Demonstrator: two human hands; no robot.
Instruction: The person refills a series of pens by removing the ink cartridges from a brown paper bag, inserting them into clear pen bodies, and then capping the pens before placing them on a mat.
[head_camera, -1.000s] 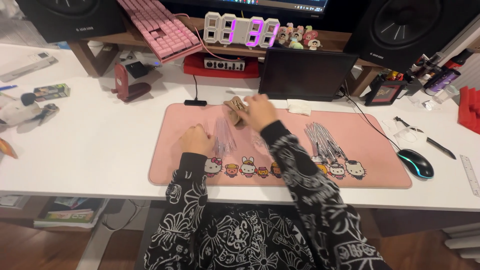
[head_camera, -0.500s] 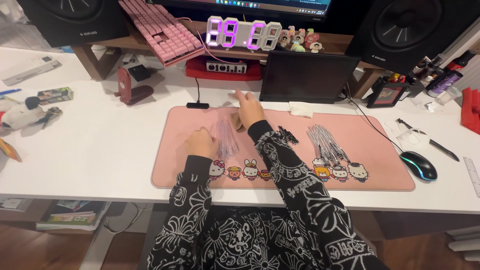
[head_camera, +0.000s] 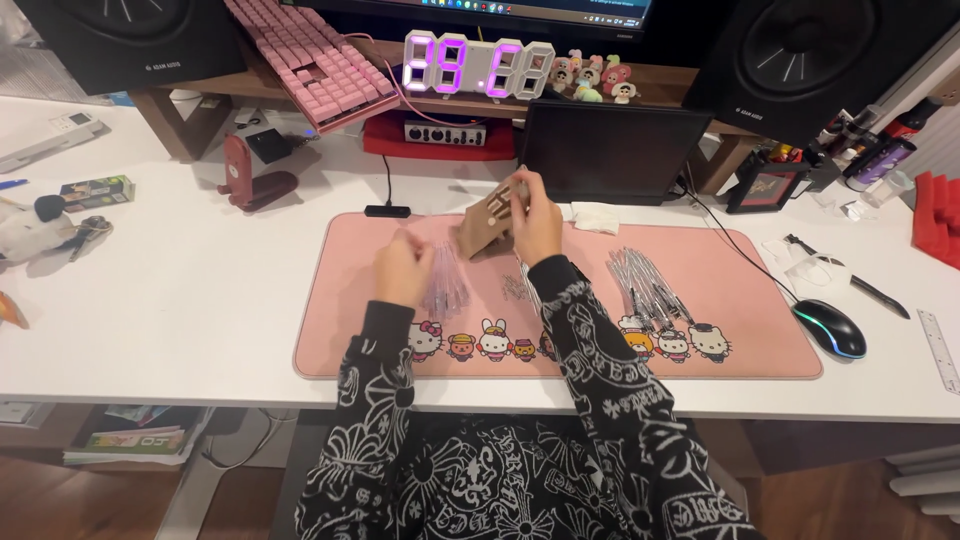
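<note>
R hand (head_camera: 537, 222): grip clenched on small brown cardboard box (head_camera: 488, 220), lifted just above pink desk mat (head_camera: 350, 320), tilted; box at 9 o'clock of hand.
L hand (head_camera: 403, 268): fingers curled over bundle of clear thin tubes (head_camera: 445, 285) lying on mat; touching it, can't tell if actually grasping.
Tubes: at 3 o'clock of L hand, 7 o'clock of box.
2nd pile of clear pens/tubes (head_camera: 645, 285): on mat, 4 o'clock of R hand, apart from it.
Small loose bits (head_camera: 515, 288): on mat btw the two forearms.
Table (head_camera: 170, 300): white; mat at centre.
Mouse (head_camera: 829, 328): 3 o'clock, off mat edge.
Dark screen (head_camera: 610, 150): 12 o'clock, behind box.
LED clock (head_camera: 478, 68): 12 o'clock, on shelf.
Pink keyboard (head_camera: 305, 65): 11 o'clock, propped up.
</note>
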